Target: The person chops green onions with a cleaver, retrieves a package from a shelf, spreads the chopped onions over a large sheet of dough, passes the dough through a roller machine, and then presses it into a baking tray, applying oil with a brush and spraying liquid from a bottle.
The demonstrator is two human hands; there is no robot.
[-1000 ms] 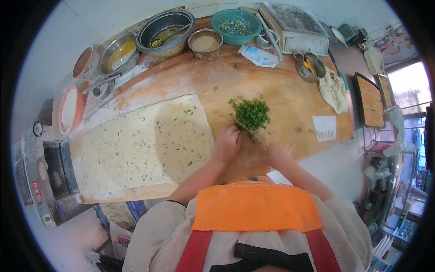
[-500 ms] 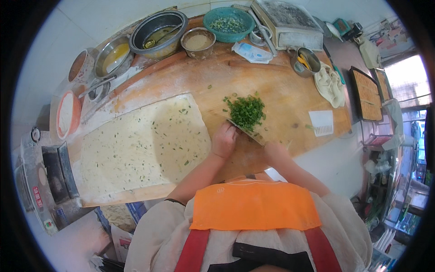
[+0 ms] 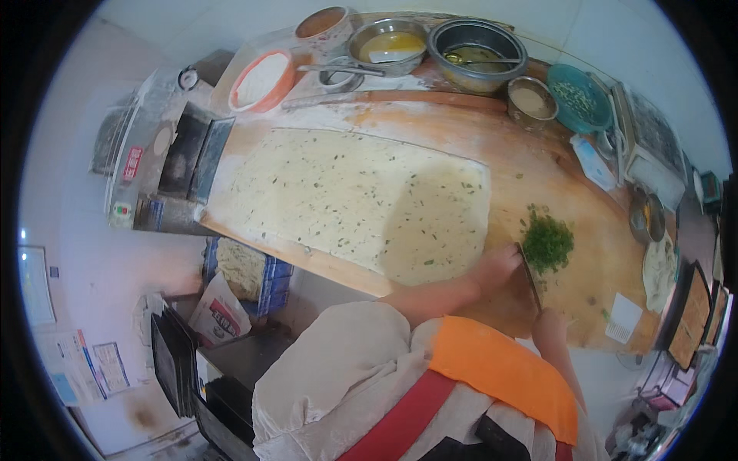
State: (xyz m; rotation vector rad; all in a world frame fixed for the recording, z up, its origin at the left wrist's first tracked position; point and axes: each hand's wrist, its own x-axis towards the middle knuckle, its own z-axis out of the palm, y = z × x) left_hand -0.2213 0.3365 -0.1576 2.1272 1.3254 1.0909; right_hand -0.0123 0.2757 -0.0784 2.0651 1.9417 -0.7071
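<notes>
A heap of chopped green scallions (image 3: 548, 240) lies on the wooden worktop, to the right of a wide flat sheet of dough (image 3: 330, 200) flecked with green bits. At the heap's near left side stands the thin dark blade of a knife (image 3: 531, 278), seen almost edge-on. My right hand (image 3: 549, 326) is closed around its near end, and the handle is hidden in the grip. My left hand (image 3: 501, 266) has its fingers curled together at the blade's far end, close to the dough's right edge.
Bowls line the back: white flour in an orange bowl (image 3: 261, 80), yellow liquid in a metal bowl (image 3: 387, 46), a dark pot (image 3: 478, 55) with a ladle and a teal basin (image 3: 578, 98). A white scraper (image 3: 623, 318) lies at right. A machine (image 3: 165, 154) adjoins the worktop's left end.
The view has swung left, so the worktop appears shifted right and the machine and floor at left show more. Both hands stay at the knife beside the scallions, and the heap looks much the same.
</notes>
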